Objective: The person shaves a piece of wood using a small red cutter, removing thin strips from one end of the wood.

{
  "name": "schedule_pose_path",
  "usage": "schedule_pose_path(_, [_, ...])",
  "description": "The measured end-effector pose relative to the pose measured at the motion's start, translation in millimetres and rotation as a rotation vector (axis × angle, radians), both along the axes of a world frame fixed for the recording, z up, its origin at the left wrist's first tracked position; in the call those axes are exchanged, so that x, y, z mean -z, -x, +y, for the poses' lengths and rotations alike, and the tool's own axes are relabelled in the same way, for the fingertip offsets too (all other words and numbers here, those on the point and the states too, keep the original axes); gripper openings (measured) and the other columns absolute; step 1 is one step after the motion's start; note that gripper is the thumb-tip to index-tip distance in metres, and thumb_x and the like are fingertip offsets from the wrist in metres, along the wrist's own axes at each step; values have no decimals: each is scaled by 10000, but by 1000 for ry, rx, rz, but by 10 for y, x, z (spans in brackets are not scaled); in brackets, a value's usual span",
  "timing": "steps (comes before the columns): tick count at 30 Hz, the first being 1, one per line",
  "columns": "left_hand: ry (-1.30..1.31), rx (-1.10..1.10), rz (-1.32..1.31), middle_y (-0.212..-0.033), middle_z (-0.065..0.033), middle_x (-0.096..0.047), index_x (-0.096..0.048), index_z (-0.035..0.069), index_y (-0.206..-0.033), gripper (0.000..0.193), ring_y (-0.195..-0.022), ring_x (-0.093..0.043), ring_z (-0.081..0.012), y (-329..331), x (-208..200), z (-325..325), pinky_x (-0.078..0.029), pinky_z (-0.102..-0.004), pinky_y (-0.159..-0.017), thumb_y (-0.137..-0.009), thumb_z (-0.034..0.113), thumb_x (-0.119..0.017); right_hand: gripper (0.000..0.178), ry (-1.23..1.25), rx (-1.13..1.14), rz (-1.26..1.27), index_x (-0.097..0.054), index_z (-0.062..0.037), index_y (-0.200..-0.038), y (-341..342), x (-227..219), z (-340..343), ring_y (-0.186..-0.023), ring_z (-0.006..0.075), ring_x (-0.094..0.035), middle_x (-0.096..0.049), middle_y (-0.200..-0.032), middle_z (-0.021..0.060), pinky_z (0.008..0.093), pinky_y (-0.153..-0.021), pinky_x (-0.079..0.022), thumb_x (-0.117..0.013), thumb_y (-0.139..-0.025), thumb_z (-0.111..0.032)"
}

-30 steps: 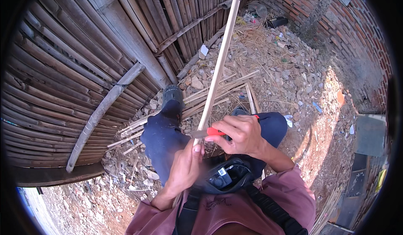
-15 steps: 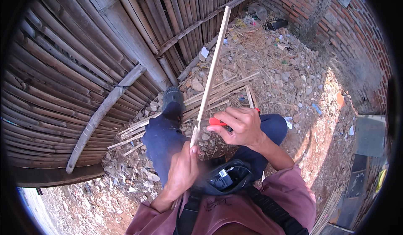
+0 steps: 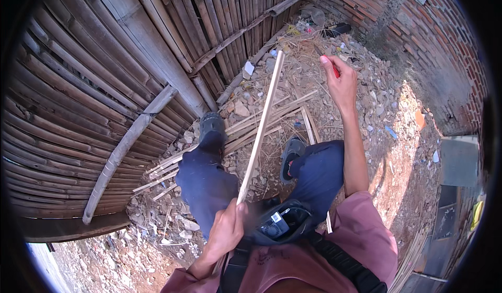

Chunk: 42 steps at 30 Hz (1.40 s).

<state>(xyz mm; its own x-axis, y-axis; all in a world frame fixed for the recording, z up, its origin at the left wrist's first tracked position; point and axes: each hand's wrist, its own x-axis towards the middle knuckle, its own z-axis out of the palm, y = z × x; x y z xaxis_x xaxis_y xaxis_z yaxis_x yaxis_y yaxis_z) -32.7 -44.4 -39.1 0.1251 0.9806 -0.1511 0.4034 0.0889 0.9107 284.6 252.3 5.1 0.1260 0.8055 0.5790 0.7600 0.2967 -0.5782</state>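
My left hand [image 3: 225, 230] is closed around the lower end of a long, pale bamboo strip [image 3: 262, 123], which slants up and away from me over my legs. Out to the far right, well apart from the strip, my right hand [image 3: 343, 83] grips a knife [image 3: 335, 71] by its red handle. Its thin blade is hard to make out against the rubble. Below the hands, a black pouch [image 3: 256, 235] at my waist hangs open, with a labelled item inside.
A bamboo wall [image 3: 68, 115] rises on the left, and a brick wall [image 3: 361, 2] stands behind on the right. Cut bamboo strips [image 3: 243, 133] lie across the stony ground around my shoes [image 3: 212, 123]. A grey panel [image 3: 460, 162] is at the right edge.
My right hand has swung up and away from beside the strip's lower end, taking the knife with it. The strip's top has come down, and my left hand is slightly lower.
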Motion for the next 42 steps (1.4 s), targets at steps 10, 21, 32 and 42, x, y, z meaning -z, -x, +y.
schedule_pose_path(10, [436, 29, -738, -652, 42, -371, -565, 27, -1033, 507, -486, -282, -47, 224, -64, 238, -234, -235, -418, -1177, 467, -357, 334, 312, -527, 436, -681, -21, -1128, 255, 87, -501, -701, 51, -454, -584, -794, -47, 254, -650, -351, -577, -1112, -337])
schedule_pose_path(21, [513, 128, -871, -650, 50, -363, -547, 74, -1037, 474, -485, -294, -67, 69, -123, 520, -242, -247, -440, -1171, 488, -358, 328, 179, -766, 83, -700, -24, -1019, 783, 132, -1269, -710, 261, -723, -712, -832, 101, 369, -631, -540, -772, -986, -342])
schedule_pose_path(32, [-142, 5, -15, -630, -78, -497, -564, -5, -1020, 346, -532, -507, -194, -179, -244, 488, -406, -363, -552, -1179, 240, -378, 327, -57, -662, -213, -733, -62, -941, 914, 77, -1479, -609, 255, -688, -679, -766, 64, 356, -541, -513, -849, -882, -362])
schedule_pose_path(42, [-106, -18, 189, -702, -233, -581, -538, -18, -1042, 175, -680, -660, -482, -196, -211, 352, -474, -519, -623, -1127, 103, -445, 255, -93, -560, -253, -748, -106, -944, 763, -61, -1290, -620, 236, -690, -683, -766, 34, 354, -552, -519, -842, -887, -336])
